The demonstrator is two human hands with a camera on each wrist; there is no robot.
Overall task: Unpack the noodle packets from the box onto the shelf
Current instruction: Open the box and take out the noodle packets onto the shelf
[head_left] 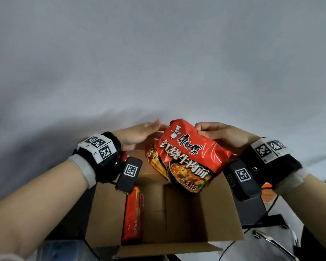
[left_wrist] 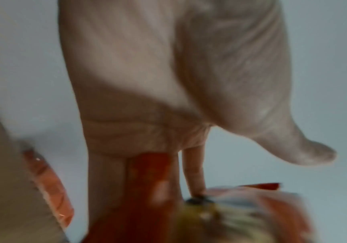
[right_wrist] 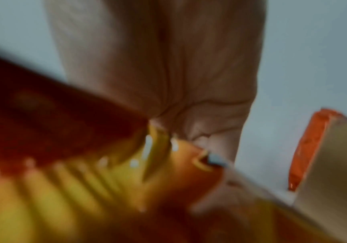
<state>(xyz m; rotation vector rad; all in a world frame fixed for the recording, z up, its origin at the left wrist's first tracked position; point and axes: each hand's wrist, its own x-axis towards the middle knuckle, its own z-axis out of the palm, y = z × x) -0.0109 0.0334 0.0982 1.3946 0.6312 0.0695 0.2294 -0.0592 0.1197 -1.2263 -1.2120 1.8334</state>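
Over an open cardboard box (head_left: 211,213), both hands hold up a red noodle packet (head_left: 192,157) printed with a bowl of noodles; a second packet (head_left: 153,161) shows just behind it. My right hand (head_left: 205,129) grips the packet's top right corner, fingers curled over it (right_wrist: 168,82). My left hand (head_left: 154,129) lies against the top left edge with straight fingers (left_wrist: 193,172), the thumb spread clear. The packet (left_wrist: 241,213) is blurred in both wrist views (right_wrist: 64,180). Several more red packets (head_left: 133,213) stand on edge against the box's left wall.
A plain grey surface fills the background; no shelf shows. A box wall (right_wrist: 334,164) with an orange packet edge (right_wrist: 305,148) sits to the right. Black frame parts and cables (head_left: 267,223) lie at the lower right, a translucent bin (head_left: 60,249) at the lower left.
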